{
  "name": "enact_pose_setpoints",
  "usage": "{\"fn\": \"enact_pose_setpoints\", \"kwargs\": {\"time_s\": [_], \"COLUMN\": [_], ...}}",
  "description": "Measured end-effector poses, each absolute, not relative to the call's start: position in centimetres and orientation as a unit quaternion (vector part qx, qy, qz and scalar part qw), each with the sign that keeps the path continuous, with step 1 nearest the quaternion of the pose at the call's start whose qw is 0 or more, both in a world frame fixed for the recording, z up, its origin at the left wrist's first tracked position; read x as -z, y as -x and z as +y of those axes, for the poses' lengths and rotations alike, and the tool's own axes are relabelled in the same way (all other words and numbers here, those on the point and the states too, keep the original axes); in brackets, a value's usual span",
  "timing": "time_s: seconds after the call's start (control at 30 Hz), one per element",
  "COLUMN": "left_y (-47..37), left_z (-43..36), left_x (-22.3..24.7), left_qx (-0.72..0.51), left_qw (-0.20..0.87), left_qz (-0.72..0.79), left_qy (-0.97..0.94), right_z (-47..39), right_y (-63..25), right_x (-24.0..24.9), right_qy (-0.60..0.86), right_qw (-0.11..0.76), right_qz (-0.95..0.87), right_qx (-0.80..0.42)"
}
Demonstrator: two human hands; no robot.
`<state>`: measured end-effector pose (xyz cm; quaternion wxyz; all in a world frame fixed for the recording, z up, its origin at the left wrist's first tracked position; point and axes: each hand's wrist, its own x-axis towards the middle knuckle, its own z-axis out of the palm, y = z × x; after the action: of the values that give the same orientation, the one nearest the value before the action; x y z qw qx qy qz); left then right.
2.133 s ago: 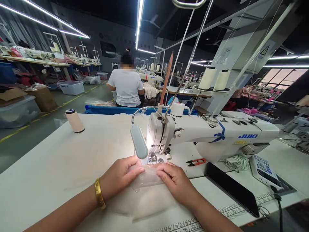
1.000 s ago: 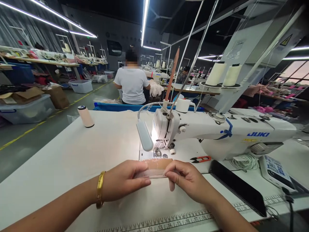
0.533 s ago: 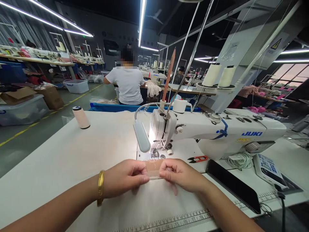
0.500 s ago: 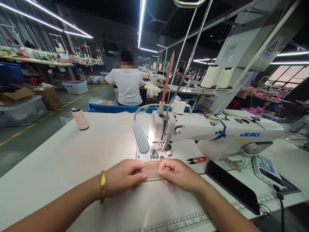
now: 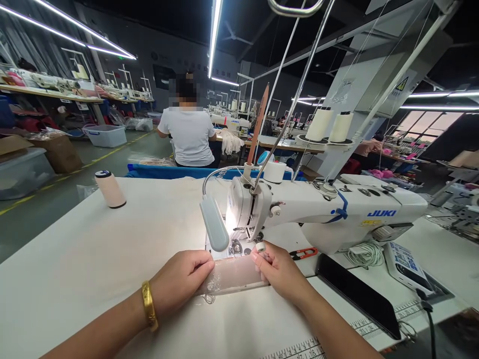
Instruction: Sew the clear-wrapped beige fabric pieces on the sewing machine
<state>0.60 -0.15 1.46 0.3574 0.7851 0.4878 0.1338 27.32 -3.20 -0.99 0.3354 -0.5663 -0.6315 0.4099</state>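
Note:
A thin, see-through pinkish strip (image 5: pixel 237 275) is stretched between my hands, just in front of the sewing machine's needle area. My left hand (image 5: pixel 189 274), with a gold bangle (image 5: pixel 149 305) at the wrist, pinches its left end. At the other end my right hand (image 5: pixel 275 267) is closed on the strip near the presser foot (image 5: pixel 236 247). Whether the strip is fabric or plastic film I cannot tell. Loose, squiggly pale threads (image 5: pixel 211 289) show at its left part. Over the plate, the white sewing machine (image 5: pixel 299 204) has its grey lamp (image 5: pixel 214 223) lit.
Right of my hands are red thread snips (image 5: pixel 305 253), a black phone (image 5: pixel 357 294), a coiled cable (image 5: pixel 366 255) and a white control box (image 5: pixel 407 267). A peach thread cone (image 5: pixel 111 189) stands at the left. A person in a white shirt (image 5: pixel 190 132) sits ahead.
My hands have moved apart, and a longer, wider stretch of the strip shows between them. The brown band near its top edge is now barely visible. The view has shifted slightly.

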Motion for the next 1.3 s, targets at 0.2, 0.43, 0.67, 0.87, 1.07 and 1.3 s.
{"fn": "enact_pose_setpoints", "kwargs": {"time_s": [0.2,0.43,0.67,0.87,1.07,1.3], "left_y": [-0.7,-1.0,-1.9,-3.0,-2.7,-1.3], "left_z": [-0.2,-0.6,-1.7,-4.0,-5.9,-0.9], "left_x": [-1.3,-0.2,-0.3,-2.2,-6.2,-6.0], "left_qx": [-0.133,-0.190,-0.266,-0.239,-0.159,-0.108], "left_qw": [0.329,0.135,0.087,0.327,0.514,0.421], "left_qz": [0.488,0.439,0.398,0.276,0.245,0.368], "left_qy": [-0.797,-0.868,-0.874,-0.872,-0.807,-0.822], "right_z": [-3.1,-2.6,-3.6,-4.3,-4.9,-4.1], "right_y": [-27.2,-27.2,-26.8,-27.2,-27.2,-27.7], "right_x": [1.5,1.7,0.8,0.3,0.2,0.1], "right_qy": [0.573,0.567,0.460,0.335,0.229,0.393], "right_qw": [0.351,0.379,0.370,0.365,0.270,0.335], "right_qz": [-0.639,-0.641,-0.667,-0.659,-0.654,-0.617], "right_qx": [-0.374,-0.352,-0.454,-0.566,-0.669,-0.594]}}
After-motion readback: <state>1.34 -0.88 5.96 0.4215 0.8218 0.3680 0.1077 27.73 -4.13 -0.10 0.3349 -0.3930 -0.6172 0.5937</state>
